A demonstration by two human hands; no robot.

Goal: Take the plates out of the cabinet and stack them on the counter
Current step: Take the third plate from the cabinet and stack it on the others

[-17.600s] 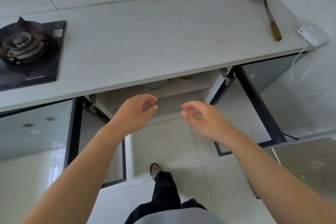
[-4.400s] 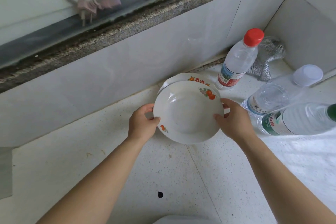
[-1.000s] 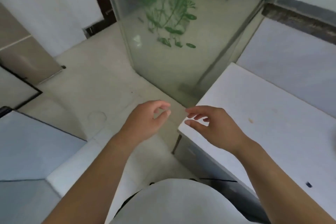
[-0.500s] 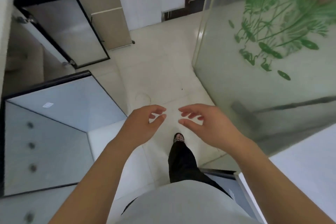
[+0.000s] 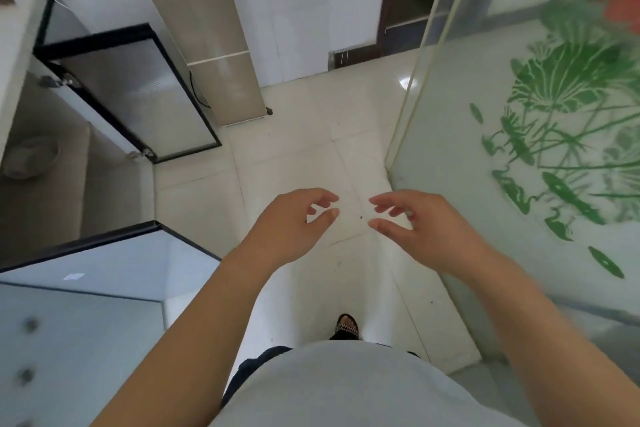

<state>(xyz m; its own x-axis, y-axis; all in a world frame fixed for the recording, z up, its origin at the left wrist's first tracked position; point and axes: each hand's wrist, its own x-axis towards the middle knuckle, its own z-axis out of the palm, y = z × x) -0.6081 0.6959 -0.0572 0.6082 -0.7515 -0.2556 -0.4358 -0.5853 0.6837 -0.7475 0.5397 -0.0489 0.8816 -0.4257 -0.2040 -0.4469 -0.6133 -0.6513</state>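
Over glossy tile point(image 5: 294, 135), loosely curled hands point(image 5: 284, 229)

Two hands show: the left hand point(image 5: 287, 229) and the right hand point(image 5: 426, 229). There are two black-framed doors, a far cabinet door point(image 5: 138, 94) and a near cabinet door point(image 5: 104, 263). One sandalled foot point(image 5: 346, 326), one leaf-printed glass panel point(image 5: 485, 149) and one blurred round dish point(image 5: 29, 158) appear.

Home kitchen: tiled floor point(image 5: 294, 149), open under-counter cabinet point(image 5: 45, 194), frosted glass partition point(image 5: 450, 156).
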